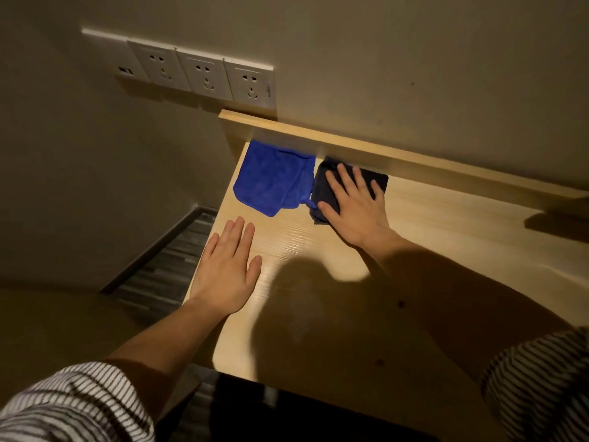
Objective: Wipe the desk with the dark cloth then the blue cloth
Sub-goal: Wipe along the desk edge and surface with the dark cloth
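A folded dark cloth [322, 186] lies on the light wooden desk [430, 224] near its back edge. My right hand [353, 205] lies flat on top of that cloth, fingers spread, covering most of it. A blue cloth [274, 180] lies crumpled just left of the dark one, at the desk's back left corner, and the two touch. My left hand [228, 266] rests palm down on the desk's left edge, fingers apart, holding nothing.
A raised wooden ledge [350, 145] runs along the back of the desk under the wall. A row of white wall sockets [197, 74] sits above the left corner. Dark floor [172, 260] shows left of the desk. A shadow lies across the desk's near part.
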Demonstrator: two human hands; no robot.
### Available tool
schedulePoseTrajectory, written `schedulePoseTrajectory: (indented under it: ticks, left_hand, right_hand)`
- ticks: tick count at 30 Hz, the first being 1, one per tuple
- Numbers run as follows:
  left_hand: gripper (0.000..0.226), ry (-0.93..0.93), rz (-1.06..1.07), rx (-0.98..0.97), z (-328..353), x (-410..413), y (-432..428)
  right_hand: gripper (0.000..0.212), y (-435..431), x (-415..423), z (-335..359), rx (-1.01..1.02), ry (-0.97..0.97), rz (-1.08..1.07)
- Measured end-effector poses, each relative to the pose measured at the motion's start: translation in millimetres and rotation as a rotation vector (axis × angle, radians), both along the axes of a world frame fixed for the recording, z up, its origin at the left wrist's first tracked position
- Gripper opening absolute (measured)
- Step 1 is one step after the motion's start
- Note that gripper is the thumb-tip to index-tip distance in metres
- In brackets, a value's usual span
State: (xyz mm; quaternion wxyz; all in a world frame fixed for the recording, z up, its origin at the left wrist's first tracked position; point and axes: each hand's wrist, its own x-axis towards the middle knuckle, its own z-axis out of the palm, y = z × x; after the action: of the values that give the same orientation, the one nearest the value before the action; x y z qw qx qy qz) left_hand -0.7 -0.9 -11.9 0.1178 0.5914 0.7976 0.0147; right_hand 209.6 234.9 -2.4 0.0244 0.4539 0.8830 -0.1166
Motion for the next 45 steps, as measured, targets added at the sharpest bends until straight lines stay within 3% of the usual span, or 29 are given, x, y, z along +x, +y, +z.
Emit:
schedulePoseTrajectory:
  ticks: [11, 17, 26, 30, 31, 33, 36, 40, 45]
  left_hand:
    - [0.069, -0.047, 0.0, -0.01, -0.3, -2.3, 4.9]
    - [0.067, -0.399, 0.072, 0.222, 10.3, -2.2, -7.8]
    - [0.068, -0.924, 0.164, 0.406, 14.3, -17.7, -20.2]
    - [0.066, -1.066, 0.2, 0.398, 19.1, -27.5, -17.7]
    - [0.065, -1.01, 0.175, 0.38, 20.3, -30.3, -14.5]
    - [0.063, -0.725, 0.037, 0.334, 19.7, -33.1, -6.3]
    - [0.064, -0.379, -0.215, 0.291, 15.7, -27.0, 10.6]
    - [0.074, -0.197, -0.356, 0.16, 8.0, -17.4, 27.3]
    - [0.096, -0.1, -0.384, 0.103, 1.1, -16.7, 30.7]
  right_hand:
    - [0.065, -93.3, -3.3, -6.2, -0.004, -0.021, -0.175]
    - [0.066, -146.6, -43.5, -4.1, -0.053, -0.027, -0.14]
    - [0.062, -186.3, -104.6, -5.7, -0.076, -0.036, 0.041]
    - [0.062, -188.3, -89.6, 12.6, -0.137, 0.151, 0.01]
    - [0.064, -192.4, -75.6, 16.5, -0.091, 0.2, -0.027]
    - [0.069, -208.0, -38.1, 20.7, 0.002, 0.225, -0.137]
    - [0.084, -234.3, 16.2, 16.2, 0.023, 0.106, -0.256]
    - [0.114, -241.4, 48.7, 6.3, -0.012, -0.086, -0.244]
    - [0.121, -234.1, 60.7, -0.5, 0.01, -0.115, -0.171]
